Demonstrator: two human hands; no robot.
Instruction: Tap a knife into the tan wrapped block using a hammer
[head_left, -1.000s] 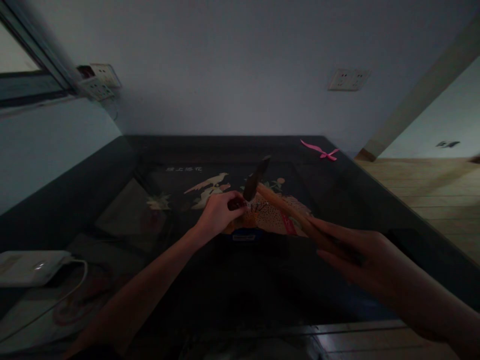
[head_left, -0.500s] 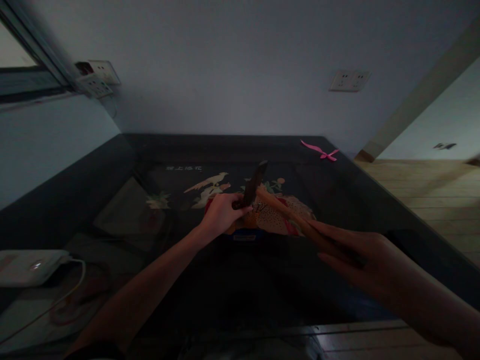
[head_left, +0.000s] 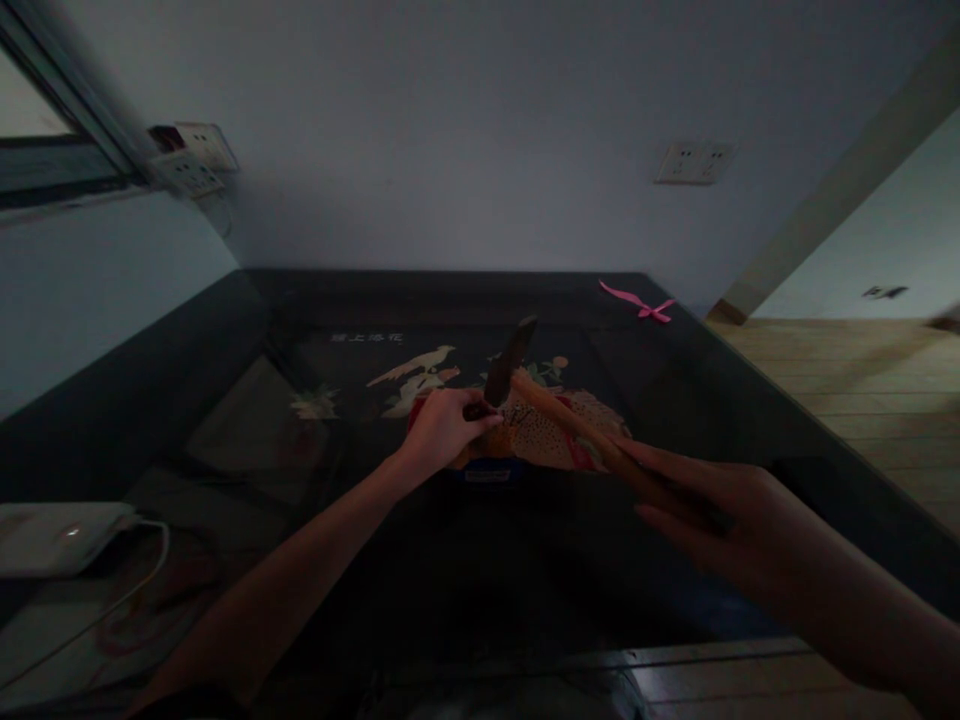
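Note:
A dark, blade-shaped object (head_left: 511, 362) points up and slightly right from the fingers of my left hand (head_left: 444, 420), which are closed on its lower end. My right hand (head_left: 720, 510) is wrapped round a long wooden stick (head_left: 577, 425). The stick's far tip is at the right side of the dark object, near its middle. Beneath both lies a patterned item (head_left: 540, 430) in red, orange and dotted beige, with a blue label (head_left: 489, 471) at its front edge. It is too dim to tell what that item is.
The black table (head_left: 420, 580) bears printed flowers and a bird. A pink ribbon (head_left: 651, 308) lies at its back right corner. A white device (head_left: 64, 538) with a cable sits at the left. Behind stands a wall with sockets (head_left: 694, 162).
The dark object has tilted very slightly. Both hands keep nearly the same place and hold, and the view has shifted a little.

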